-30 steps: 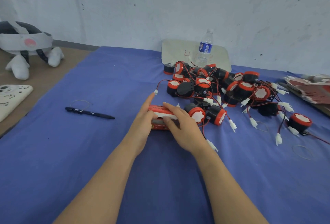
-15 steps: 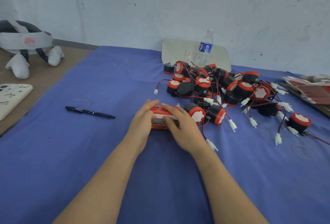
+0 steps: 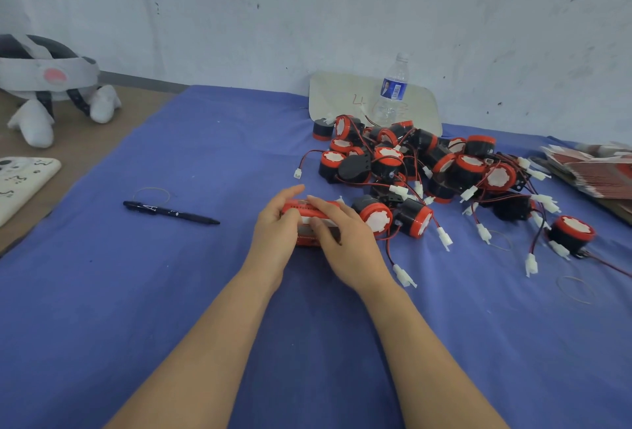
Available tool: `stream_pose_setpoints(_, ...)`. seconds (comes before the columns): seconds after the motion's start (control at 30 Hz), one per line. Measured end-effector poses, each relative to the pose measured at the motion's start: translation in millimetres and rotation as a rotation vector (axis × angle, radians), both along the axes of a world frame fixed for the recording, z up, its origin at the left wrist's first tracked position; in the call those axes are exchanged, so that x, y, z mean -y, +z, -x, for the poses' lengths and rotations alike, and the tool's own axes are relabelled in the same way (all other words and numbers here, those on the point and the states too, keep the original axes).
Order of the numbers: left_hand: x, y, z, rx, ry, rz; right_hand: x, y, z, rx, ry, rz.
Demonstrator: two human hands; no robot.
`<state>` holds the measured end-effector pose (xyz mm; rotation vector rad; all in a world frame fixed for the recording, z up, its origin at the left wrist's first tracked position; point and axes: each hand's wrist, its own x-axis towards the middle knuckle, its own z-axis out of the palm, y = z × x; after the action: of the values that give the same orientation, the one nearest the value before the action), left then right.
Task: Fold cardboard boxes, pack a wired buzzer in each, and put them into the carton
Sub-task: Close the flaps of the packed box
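A small red cardboard box [image 3: 305, 223] with white print lies on the blue cloth [image 3: 171, 291] at the middle. My left hand [image 3: 277, 233] grips its left end, fingers curled over the top. My right hand [image 3: 345, 240] lies across its right part, fingers bent over the top and thumb on the near face. Just right of the box lies a heap of black-and-red wired buzzers [image 3: 427, 172] with white plugs. A stack of flat red box blanks [image 3: 595, 172] sits at the right edge. No carton shows.
A black pen [image 3: 171, 212] lies left of my hands, a rubber band [image 3: 151, 193] behind it. A water bottle [image 3: 391, 93] stands on a white board [image 3: 342, 96] against the wall. A headset [image 3: 44, 79] and a white pad [image 3: 20, 182] sit at far left.
The fingers of my left hand have curled down from straight onto the box's top. My right hand has stayed on the box, which has not moved.
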<state>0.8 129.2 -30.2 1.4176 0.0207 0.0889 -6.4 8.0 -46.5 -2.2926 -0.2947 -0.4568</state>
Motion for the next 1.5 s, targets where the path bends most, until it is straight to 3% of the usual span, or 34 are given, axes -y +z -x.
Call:
stream_pose_setpoints(0.37,1,5,0,-0.105,0.070,0.175,-3,3,3,-0.030,-0.015,0.001)
stream_pose_setpoints(0.77,-12,8,-1,-0.195,-0.025,0.287,-1,2,1,-0.103,-0.011,0.038)
stream_pose_setpoints(1.0,-13,9,-2,-0.167,-0.020,0.456,-7,7,6,-0.038,-0.170,0.069)
stream_pose_setpoints(1.2,-16,4,-5,0.010,0.067,0.240,1,20,9,-0.087,-0.088,-0.215)
stream_pose_setpoints(1.3,-9,3,-3,-0.009,0.107,0.086,-2,20,8,-0.104,-0.046,-0.357)
stream_pose_setpoints(1.4,0,6,0,-0.173,-0.011,0.223,-15,18,7,-0.155,0.054,-0.509)
stream_pose_setpoints(1.5,0,11,4,-0.207,-0.079,0.390,-26,17,8,-0.191,0.147,-0.491)
